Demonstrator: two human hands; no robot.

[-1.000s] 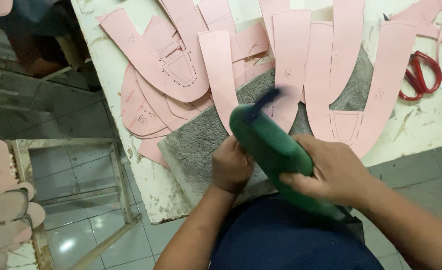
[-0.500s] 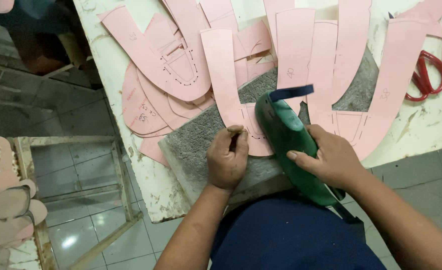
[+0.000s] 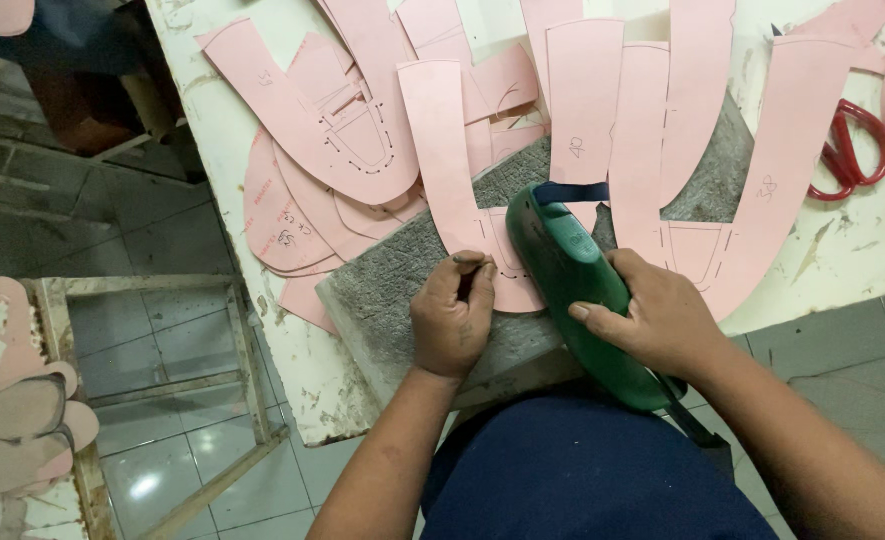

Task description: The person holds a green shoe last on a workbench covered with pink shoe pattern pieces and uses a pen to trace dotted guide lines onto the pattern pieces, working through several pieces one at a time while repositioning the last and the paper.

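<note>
Head view shows my left hand (image 3: 454, 318) with fingers pressed together, pinching a thin dark tool onto the foot of a pink U-shaped pattern piece (image 3: 462, 180) on the grey felt pad (image 3: 382, 300). My right hand (image 3: 652, 320) is wrapped around a green shoe last (image 3: 572, 275) lying just beside that piece. I judge the marking barely begun; many pink pieces (image 3: 302, 150) lie spread across the white table (image 3: 862, 250). Several carry small handwritten marks. Red scissors (image 3: 852, 150) sit far right
</note>
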